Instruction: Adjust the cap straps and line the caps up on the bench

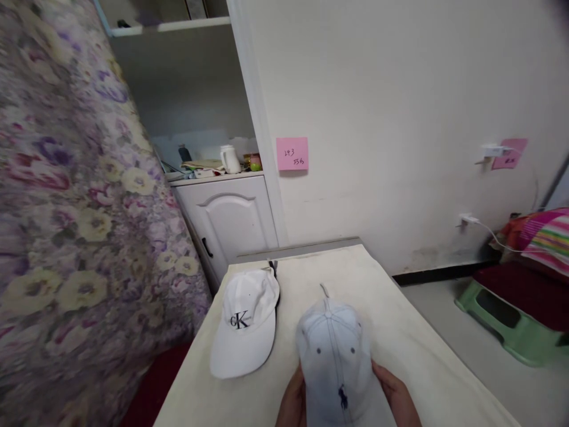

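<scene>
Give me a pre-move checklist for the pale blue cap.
1. Left hand at one side of the pale blue cap: ok.
2. Right hand at its opposite side: ok.
3. White cap apart from it on the table: ok, a gap shows.
4. Dark logo unobstructed: ok.
5. Whole brim in view: not ok, cut off by the lower picture edge.
6. Grip underneath: cannot tell, hidden.

L hand (pixel 292 404) & R hand (pixel 397 396) low in view, well apart, approx. level, pointing fwd. Both hold on from opp. sides, L fingers partly hidden, both cut off by btm edge
</scene>
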Demonstrator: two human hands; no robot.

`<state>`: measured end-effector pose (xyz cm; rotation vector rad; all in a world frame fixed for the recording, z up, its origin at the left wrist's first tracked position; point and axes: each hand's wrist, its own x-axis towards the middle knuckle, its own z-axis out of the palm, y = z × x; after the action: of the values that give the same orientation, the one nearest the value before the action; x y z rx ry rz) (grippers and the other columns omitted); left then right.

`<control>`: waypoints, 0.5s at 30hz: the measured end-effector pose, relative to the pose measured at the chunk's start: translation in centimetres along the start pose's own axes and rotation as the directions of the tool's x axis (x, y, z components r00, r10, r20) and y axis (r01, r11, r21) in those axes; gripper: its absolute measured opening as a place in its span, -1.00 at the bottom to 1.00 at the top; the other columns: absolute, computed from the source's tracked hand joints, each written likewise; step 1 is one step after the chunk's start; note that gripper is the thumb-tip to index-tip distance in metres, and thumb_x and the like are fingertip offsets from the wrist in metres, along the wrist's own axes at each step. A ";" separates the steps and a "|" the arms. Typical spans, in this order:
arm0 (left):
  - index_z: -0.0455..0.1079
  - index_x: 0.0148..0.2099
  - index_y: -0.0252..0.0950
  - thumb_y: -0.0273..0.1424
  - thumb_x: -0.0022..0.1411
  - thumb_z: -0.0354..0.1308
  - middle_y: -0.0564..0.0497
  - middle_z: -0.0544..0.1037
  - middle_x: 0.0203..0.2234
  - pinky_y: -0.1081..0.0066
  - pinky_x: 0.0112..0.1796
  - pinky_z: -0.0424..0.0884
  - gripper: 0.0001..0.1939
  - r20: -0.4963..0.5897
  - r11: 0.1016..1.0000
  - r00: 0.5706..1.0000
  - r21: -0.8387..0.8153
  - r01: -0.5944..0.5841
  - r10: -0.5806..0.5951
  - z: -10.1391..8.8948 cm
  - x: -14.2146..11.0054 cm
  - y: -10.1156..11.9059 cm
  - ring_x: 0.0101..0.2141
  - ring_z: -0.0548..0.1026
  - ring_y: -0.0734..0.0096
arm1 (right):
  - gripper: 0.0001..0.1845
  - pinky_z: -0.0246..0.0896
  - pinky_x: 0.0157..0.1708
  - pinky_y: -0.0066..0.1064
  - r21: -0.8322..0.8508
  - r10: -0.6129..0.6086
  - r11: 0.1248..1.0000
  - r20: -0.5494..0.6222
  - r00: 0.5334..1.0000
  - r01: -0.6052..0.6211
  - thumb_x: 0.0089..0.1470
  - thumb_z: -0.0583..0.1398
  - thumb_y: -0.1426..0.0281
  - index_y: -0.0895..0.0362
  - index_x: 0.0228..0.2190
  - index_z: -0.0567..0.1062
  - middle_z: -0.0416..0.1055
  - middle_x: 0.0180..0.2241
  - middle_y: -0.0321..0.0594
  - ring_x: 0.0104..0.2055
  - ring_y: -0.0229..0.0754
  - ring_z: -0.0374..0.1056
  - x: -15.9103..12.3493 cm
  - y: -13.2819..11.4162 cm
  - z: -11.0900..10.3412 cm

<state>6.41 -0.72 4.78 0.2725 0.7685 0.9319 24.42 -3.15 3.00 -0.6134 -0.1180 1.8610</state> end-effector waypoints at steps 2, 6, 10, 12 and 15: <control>0.61 -0.05 -0.24 -0.21 0.15 0.31 -0.20 0.73 -0.31 -0.11 -0.02 0.46 -0.65 -0.015 1.000 1.000 0.005 -0.012 0.012 -0.1 0.1 0.1 -0.06 0.61 -0.22 | -0.59 0.39 -0.03 -0.01 -0.019 -0.019 1.000 -0.012 1.000 0.019 -0.13 0.38 0.14 0.13 -0.26 0.72 0.69 -0.29 -0.09 -0.09 0.25 0.54 0.2 0.0 -0.1; 0.62 -0.11 -0.26 -0.22 0.09 0.35 -0.20 0.73 -0.34 -0.11 -0.04 0.47 -0.66 -0.017 0.999 0.999 -0.010 -0.049 0.048 -0.5 0.8 0.2 -0.08 0.61 -0.24 | -0.57 0.39 -0.01 -0.08 -0.036 -0.049 0.998 -0.054 0.997 0.047 -0.11 0.38 0.08 0.11 -0.26 0.72 0.70 -0.28 -0.13 -0.07 0.21 0.53 0.8 0.1 -0.6; 0.62 -0.13 -0.30 -0.23 0.11 0.34 -0.21 0.73 -0.36 -0.06 -0.05 0.48 -0.68 -0.029 0.998 0.997 -0.008 -0.067 0.067 -0.3 1.0 0.4 -0.10 0.63 -0.21 | -0.63 0.40 -0.01 -0.15 -0.025 -0.073 0.997 -0.085 0.994 0.071 -0.02 0.36 0.13 0.13 -0.27 0.71 0.70 -0.30 -0.15 -0.07 0.15 0.54 1.2 0.2 -1.3; 0.62 -0.13 -0.29 -0.28 0.11 0.34 -0.19 0.73 -0.37 -0.05 -0.06 0.49 -0.71 -0.050 0.994 0.993 0.003 -0.108 0.108 -0.1 0.9 0.4 -0.11 0.63 -0.19 | -0.60 0.40 -0.01 -0.15 0.001 -0.064 0.998 -0.081 0.995 0.065 0.02 0.33 0.12 0.15 -0.23 0.70 0.70 -0.28 -0.15 -0.06 0.13 0.54 1.3 0.2 -1.1; 0.62 -0.12 -0.25 -0.34 0.12 0.33 -0.15 0.74 -0.36 -0.05 -0.07 0.50 -0.74 -0.068 0.988 0.985 0.009 -0.155 0.156 0.0 0.8 0.4 -0.11 0.64 -0.17 | -0.59 0.39 0.01 -0.12 0.044 -0.066 0.997 -0.079 0.995 0.070 0.03 0.33 0.09 0.14 -0.21 0.70 0.70 -0.27 -0.13 -0.06 0.15 0.54 1.2 0.3 -0.5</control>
<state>6.43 0.16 4.65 0.3086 0.8210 1.0917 24.16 -2.31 2.02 -0.6406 -0.0433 1.7667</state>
